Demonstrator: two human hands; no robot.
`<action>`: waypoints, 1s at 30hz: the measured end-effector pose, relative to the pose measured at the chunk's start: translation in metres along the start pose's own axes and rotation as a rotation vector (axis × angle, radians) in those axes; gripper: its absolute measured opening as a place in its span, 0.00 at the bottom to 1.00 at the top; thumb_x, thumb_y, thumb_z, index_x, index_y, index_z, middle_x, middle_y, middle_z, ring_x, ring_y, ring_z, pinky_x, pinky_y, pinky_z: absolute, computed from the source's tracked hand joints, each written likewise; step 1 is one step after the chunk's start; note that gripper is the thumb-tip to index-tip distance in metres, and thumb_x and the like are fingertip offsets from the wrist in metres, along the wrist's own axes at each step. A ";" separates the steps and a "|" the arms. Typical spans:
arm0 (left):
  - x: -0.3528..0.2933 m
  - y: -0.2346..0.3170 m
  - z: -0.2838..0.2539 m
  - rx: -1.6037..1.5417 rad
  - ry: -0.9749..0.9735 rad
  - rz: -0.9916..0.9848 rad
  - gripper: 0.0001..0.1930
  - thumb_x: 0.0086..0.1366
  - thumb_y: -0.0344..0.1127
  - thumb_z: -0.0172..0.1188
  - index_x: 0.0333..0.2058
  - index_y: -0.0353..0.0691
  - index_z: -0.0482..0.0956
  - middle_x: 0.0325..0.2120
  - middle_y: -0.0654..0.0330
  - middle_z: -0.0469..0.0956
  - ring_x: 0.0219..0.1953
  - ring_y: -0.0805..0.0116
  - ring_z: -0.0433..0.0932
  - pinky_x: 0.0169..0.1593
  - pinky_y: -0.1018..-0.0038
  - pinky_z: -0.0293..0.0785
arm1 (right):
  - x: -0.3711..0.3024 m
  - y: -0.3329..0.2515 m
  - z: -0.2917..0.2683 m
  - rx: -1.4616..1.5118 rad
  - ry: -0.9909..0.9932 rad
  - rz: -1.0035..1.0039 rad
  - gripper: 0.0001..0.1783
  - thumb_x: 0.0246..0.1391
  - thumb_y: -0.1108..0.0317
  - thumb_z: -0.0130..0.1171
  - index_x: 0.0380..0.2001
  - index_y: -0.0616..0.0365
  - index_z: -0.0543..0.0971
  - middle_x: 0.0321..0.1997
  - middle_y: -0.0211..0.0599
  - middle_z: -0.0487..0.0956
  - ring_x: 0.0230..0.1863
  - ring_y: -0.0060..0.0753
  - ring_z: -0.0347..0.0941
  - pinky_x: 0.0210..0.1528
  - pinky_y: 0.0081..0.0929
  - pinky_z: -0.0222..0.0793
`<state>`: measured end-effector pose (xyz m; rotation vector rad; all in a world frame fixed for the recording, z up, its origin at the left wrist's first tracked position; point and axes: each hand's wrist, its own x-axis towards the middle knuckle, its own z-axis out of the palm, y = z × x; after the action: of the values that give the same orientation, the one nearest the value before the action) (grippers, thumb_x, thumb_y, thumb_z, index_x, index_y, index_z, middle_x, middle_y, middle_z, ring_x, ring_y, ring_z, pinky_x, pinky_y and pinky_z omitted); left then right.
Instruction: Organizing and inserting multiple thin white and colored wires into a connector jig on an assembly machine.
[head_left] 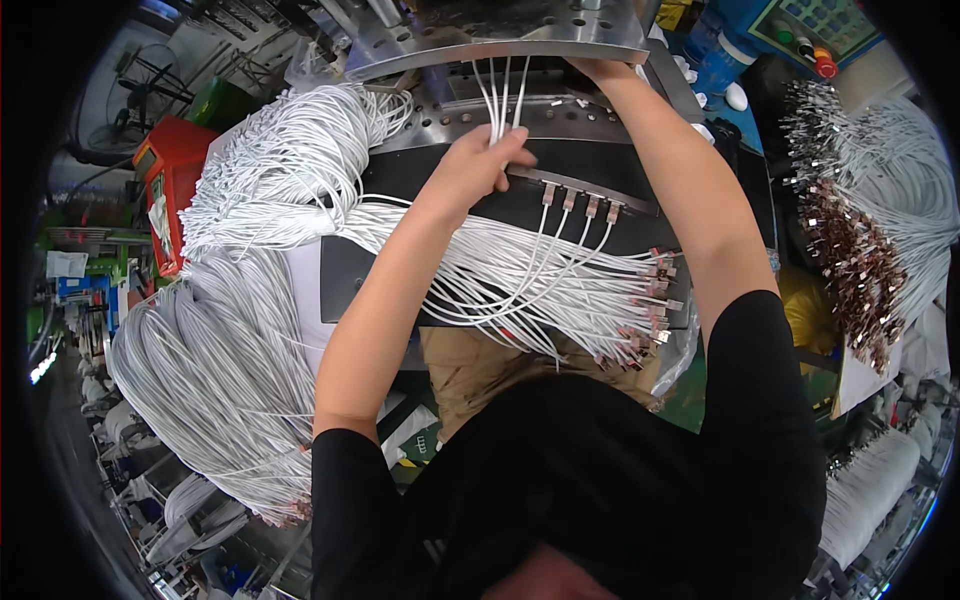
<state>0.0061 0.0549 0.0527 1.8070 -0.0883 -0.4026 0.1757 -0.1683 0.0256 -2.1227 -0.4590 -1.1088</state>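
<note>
My left hand (482, 168) is closed round several white cables (505, 95), whose upper ends run up behind the edge of a perforated metal plate (500, 58). My right hand (598, 70) reaches under the right end of that plate, its fingers hidden. Just below my left hand lies a narrow metal bar (600, 190). Several cables with copper-coloured connectors (569, 200) sit in a row along it. Nearer to me, a thick bundle of white cables (500, 270) stretches across a black surface, with metal connectors (660, 285) at its right end.
Coiled white cables (290, 150) lie at the far left, with a larger heap (215, 370) nearer. A red box (170, 180) stands beyond them. More cables (900, 170) with metal ends are at right. A control panel with a red button (825, 62) is at the far right.
</note>
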 end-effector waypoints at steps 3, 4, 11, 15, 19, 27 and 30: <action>-0.025 0.036 -0.004 0.144 -0.166 0.252 0.17 0.69 0.49 0.59 0.41 0.39 0.82 0.23 0.66 0.75 0.25 0.79 0.69 0.30 0.79 0.63 | -0.013 0.062 0.017 0.612 -0.072 0.203 0.25 0.49 0.55 0.70 0.44 0.59 0.75 0.37 0.37 0.80 0.37 0.37 0.77 0.39 0.35 0.75; -0.045 0.052 -0.024 0.144 -0.149 0.345 0.16 0.69 0.47 0.59 0.41 0.39 0.82 0.25 0.67 0.75 0.26 0.80 0.69 0.30 0.79 0.63 | -0.020 0.077 0.020 0.924 -0.104 0.305 0.27 0.47 0.53 0.71 0.44 0.59 0.74 0.37 0.36 0.80 0.37 0.36 0.77 0.38 0.34 0.75; -0.085 -0.009 -0.294 0.678 1.098 -0.060 0.23 0.74 0.51 0.49 0.40 0.36 0.82 0.32 0.56 0.83 0.33 0.67 0.78 0.39 0.71 0.74 | -0.055 -0.039 -0.018 0.032 -0.416 0.147 0.23 0.58 0.54 0.64 0.50 0.57 0.79 0.44 0.48 0.81 0.47 0.53 0.76 0.53 0.42 0.70; -0.065 -0.041 -0.138 0.709 0.735 0.169 0.18 0.72 0.47 0.54 0.37 0.37 0.82 0.29 0.51 0.82 0.34 0.57 0.81 0.41 0.65 0.75 | -0.099 -0.037 -0.092 -0.336 -0.527 0.109 0.20 0.55 0.59 0.67 0.50 0.55 0.80 0.38 0.45 0.78 0.42 0.49 0.74 0.49 0.38 0.71; -0.082 -0.041 0.014 0.859 0.059 0.983 0.11 0.59 0.33 0.65 0.41 0.42 0.80 0.41 0.58 0.78 0.47 0.58 0.77 0.50 0.62 0.75 | -0.108 -0.075 -0.132 -0.257 -0.355 -0.002 0.18 0.54 0.64 0.66 0.48 0.56 0.81 0.39 0.43 0.76 0.42 0.46 0.72 0.48 0.37 0.69; -0.075 -0.042 0.065 0.878 0.020 0.843 0.08 0.61 0.33 0.65 0.38 0.41 0.79 0.34 0.60 0.77 0.38 0.60 0.77 0.42 0.67 0.76 | -0.131 -0.086 -0.170 -0.095 -0.843 0.196 0.15 0.57 0.66 0.62 0.45 0.62 0.80 0.43 0.46 0.75 0.47 0.47 0.73 0.51 0.36 0.67; -0.070 -0.039 0.058 0.943 0.058 0.841 0.06 0.62 0.34 0.64 0.34 0.40 0.79 0.29 0.59 0.76 0.34 0.59 0.76 0.38 0.67 0.75 | -0.119 -0.071 -0.137 0.051 -0.699 0.282 0.15 0.60 0.64 0.60 0.45 0.63 0.80 0.44 0.46 0.76 0.48 0.49 0.73 0.51 0.36 0.68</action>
<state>-0.0833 0.0311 0.0186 2.4560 -1.1046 0.3724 -0.0126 -0.2161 0.0121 -2.3992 -0.4689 -0.1721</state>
